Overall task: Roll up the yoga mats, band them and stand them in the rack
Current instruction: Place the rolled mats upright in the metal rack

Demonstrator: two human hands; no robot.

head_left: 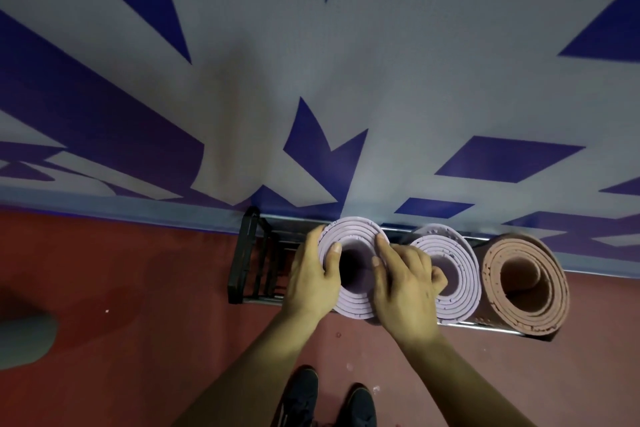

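Observation:
Three rolled mats stand on end in a black metal rack (246, 253) against the wall. The left one is a lilac mat (349, 234), and both my hands are at its top rim. My left hand (313, 277) grips the rim on its left side, thumb hooked into the hollow core and fingers outside. My right hand (403, 282) rests on the right side of the rim, index finger and thumb laid over the coiled edge. A second lilac mat (459, 263) stands beside it, and a pink mat (526, 279) at the right end. No bands are visible from above.
The rack's left section stands without a mat. A grey wall with blue shapes (322, 139) rises right behind the rack. The floor (138, 288) is red. My dark shoes (301, 392) stand just in front. A grey object (24, 340) lies at the far left.

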